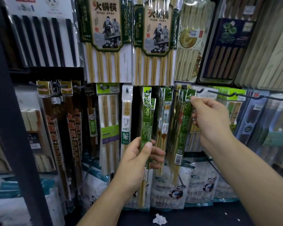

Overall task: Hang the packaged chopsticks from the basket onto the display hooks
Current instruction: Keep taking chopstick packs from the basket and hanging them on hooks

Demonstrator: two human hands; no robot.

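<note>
My left hand grips a slim green pack of bamboo chopsticks by its middle and holds it upright in front of the display wall. Its top tab sits just below a short hook that carries a similar green pack. My right hand pinches the top of another green chopstick pack, whose tab is at the tip of a black display hook with several like packs behind it. No basket is in view.
Large bamboo chopstick packs hang above. Dark red packs hang at the left, behind a black upright post. Long bare hooks jut out at the right. Panda-printed bags line the bottom; a crumpled wrapper lies on the dark floor.
</note>
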